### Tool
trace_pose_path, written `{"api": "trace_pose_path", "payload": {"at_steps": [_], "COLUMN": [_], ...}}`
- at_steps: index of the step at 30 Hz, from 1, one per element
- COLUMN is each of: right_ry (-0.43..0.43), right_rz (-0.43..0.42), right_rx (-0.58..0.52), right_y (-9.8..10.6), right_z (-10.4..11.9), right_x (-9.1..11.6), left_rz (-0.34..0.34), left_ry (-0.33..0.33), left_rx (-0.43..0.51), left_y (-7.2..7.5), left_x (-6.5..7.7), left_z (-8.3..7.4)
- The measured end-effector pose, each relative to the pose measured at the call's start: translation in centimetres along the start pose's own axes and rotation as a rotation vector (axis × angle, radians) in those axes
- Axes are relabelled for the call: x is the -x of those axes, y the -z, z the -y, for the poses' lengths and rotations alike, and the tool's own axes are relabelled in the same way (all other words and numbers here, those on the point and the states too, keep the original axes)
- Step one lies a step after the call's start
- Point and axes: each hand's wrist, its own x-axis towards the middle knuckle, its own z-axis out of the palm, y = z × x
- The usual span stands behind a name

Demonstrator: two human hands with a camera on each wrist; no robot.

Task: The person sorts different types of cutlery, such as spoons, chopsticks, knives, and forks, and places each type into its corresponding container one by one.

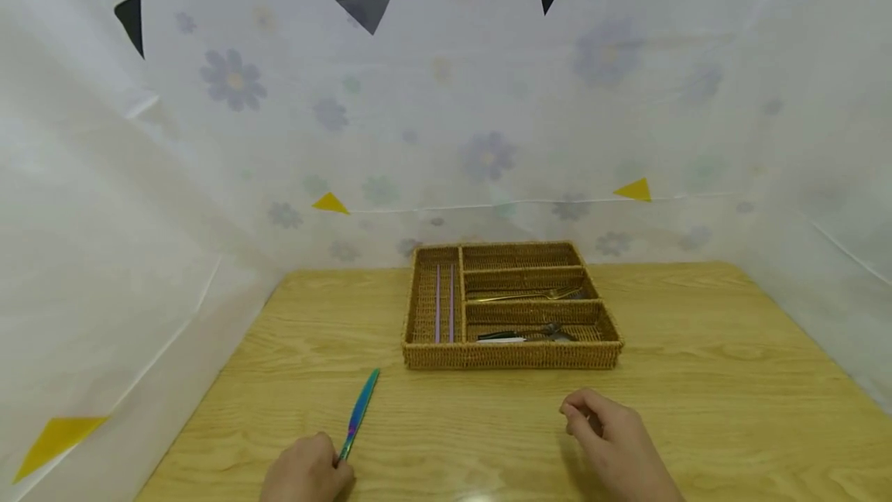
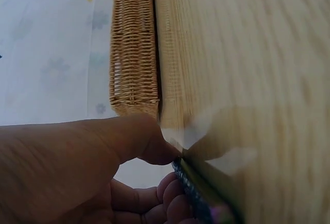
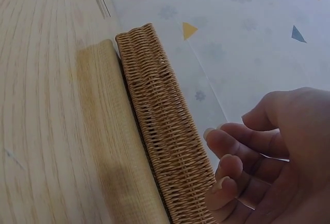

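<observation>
A table knife (image 1: 361, 407) with a shiny blue-green and purple finish lies at the left front of the table. My left hand (image 1: 307, 469) pinches its handle end between thumb and fingers, and the blade points away toward the tray. In the left wrist view, the handle (image 2: 193, 190) shows between thumb and fingertips, close over the wood. My right hand (image 1: 612, 440) hovers over the table in front of the tray's right side, fingers loosely bent and holding nothing. The right wrist view shows that hand's curled fingers (image 3: 227, 167) beside the woven tray wall.
A woven divided tray (image 1: 512, 356) sits at the table's back. Its left compartment holds two purple chopsticks (image 1: 444, 304). A gold fork (image 1: 533, 295) lies in the middle right compartment; dark- and white-handled cutlery (image 1: 519, 334) fills the front one. White flowered sheets (image 1: 446, 107) surround the table.
</observation>
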Motion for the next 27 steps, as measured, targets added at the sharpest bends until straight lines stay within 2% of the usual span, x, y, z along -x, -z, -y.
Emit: {"api": "trace_pose_path", "payload": {"at_steps": [2, 7, 10, 15, 20, 23, 27], "right_ry": [0.012, 0.014, 0.008, 0.000, -0.017, -0.023, -0.002], "right_rz": [0.003, 0.010, 0.011, 0.009, -0.008, -0.010, 0.002], "right_rx": [0.002, 0.013, 0.022, 0.022, 0.019, 0.021, 0.079], "right_y": [0.02, -0.04, -0.09, -0.14, -0.14, -0.09, 0.26], "right_z": [0.07, -0.02, -0.10, 0.02, 0.30, 0.44, 0.47], "right_x": [0.01, -0.04, -0.08, -0.09, -0.14, -0.22, -0.48], "left_rz": [-0.007, -0.095, -0.120, -0.089, -0.025, -0.005, -0.012], "left_ry": [-0.002, -0.028, -0.042, -0.060, -0.087, -0.123, -0.188], "left_rx": [-0.008, -0.064, -0.084, -0.042, 0.040, 0.082, 0.083], "left_y": [-0.02, -0.08, -0.02, 0.01, 0.08, 0.18, 0.41], "left_x": [0.01, 0.15, 0.18, 0.11, -0.05, -0.15, -0.23], "left_z": [-0.02, -0.28, -0.44, -0.26, -0.03, 0.08, 0.10]}}
